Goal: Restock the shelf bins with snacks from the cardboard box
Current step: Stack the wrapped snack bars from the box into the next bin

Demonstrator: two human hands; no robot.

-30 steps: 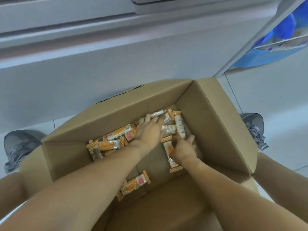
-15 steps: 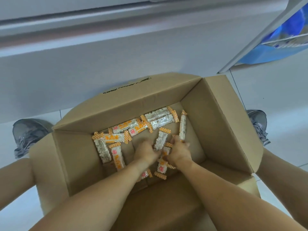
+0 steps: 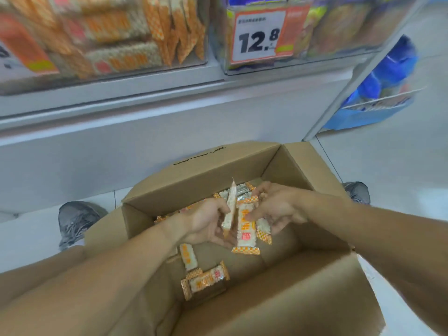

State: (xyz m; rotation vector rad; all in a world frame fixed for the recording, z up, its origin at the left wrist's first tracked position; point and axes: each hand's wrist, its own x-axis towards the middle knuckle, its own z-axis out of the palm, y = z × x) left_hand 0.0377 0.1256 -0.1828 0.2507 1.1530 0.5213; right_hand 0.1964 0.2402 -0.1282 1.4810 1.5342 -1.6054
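Note:
An open cardboard box (image 3: pixel 208 173) sits on the floor between my feet. My left hand (image 3: pixel 206 221) and my right hand (image 3: pixel 276 209) are raised above its middle, together holding a bunch of orange-and-white snack packets (image 3: pixel 244 226) between them. More of the same packets (image 3: pixel 206 280) lie loose on the box bottom and at its far wall. Above, a clear shelf bin (image 3: pixel 104 37) at top left is full of matching orange-and-white packets.
A second clear bin (image 3: pixel 334 27) with a 12.8 price tag (image 3: pixel 257 37) stands to the right of the first. The white shelf base (image 3: pixel 145 132) runs behind the box. A blue display (image 3: pixel 378 98) stands at right. My grey shoes (image 3: pixel 77 221) flank the box.
Both hands have lifted out of the box bottom with a bunch of packets between them. The view has tilted up, so the shelf bins are now in sight.

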